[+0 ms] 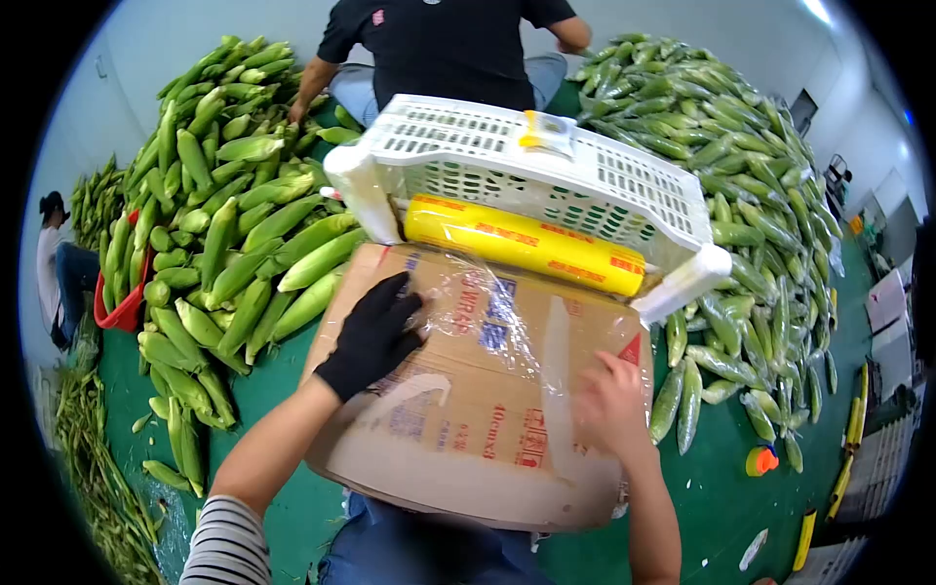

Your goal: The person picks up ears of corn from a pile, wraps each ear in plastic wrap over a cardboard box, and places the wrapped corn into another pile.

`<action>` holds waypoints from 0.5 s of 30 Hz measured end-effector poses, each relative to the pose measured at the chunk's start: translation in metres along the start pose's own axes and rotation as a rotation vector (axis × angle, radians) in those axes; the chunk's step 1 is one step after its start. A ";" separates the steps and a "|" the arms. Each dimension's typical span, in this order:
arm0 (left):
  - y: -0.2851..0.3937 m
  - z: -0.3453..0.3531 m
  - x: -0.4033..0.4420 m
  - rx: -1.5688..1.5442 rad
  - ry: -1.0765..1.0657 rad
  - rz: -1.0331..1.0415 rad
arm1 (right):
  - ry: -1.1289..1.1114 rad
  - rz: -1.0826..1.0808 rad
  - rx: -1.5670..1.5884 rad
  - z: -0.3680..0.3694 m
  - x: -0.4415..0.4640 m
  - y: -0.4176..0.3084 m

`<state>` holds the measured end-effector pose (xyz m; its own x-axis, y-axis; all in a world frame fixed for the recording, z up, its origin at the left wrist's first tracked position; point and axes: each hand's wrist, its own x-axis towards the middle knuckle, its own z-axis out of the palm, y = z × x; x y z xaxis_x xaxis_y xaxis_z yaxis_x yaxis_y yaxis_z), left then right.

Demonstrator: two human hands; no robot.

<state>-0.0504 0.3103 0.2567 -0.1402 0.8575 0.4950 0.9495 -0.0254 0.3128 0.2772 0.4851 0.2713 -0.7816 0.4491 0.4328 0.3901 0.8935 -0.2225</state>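
My left hand (pixel 372 336), in a black glove, rests on the left part of a cardboard sheet (pixel 468 390) with its fingers apart and nothing in them. Bare and smeared by motion, my right hand (pixel 609 400) is over the right side of the same cardboard; what its fingers hold, if anything, is unclear. Clear plastic film (pixel 497 327) lies wrinkled across the cardboard between the hands. Behind it, a yellow roll of wrap (pixel 522 242) sits in front of a white plastic crate (pixel 624 175), with a small yellow-and-clear packet (pixel 549 134) on top.
Unwrapped green corn (pixel 234 224) is heaped at the left, near a red basket (pixel 125 310). Wrapped corn (pixel 731 166) is piled at the right. An orange tape roll (pixel 761 461) lies on the green floor (pixel 712 507). Two other people (pixel 444 49) (pixel 58 263) sit beyond.
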 end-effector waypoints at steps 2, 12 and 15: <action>-0.028 0.015 0.018 -0.120 -0.005 0.075 | 0.022 0.101 0.118 0.013 -0.006 0.025; -0.006 -0.031 -0.099 -0.335 -0.021 -0.048 | -0.194 0.382 0.254 -0.015 -0.098 -0.019; 0.009 -0.038 -0.083 -0.290 -0.043 -0.150 | -0.218 0.428 0.254 -0.023 -0.042 -0.050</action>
<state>-0.0411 0.2192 0.2489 -0.2546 0.8837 0.3928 0.7988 -0.0368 0.6005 0.3019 0.4217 0.2842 -0.6720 0.7371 0.0718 0.5873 0.5895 -0.5546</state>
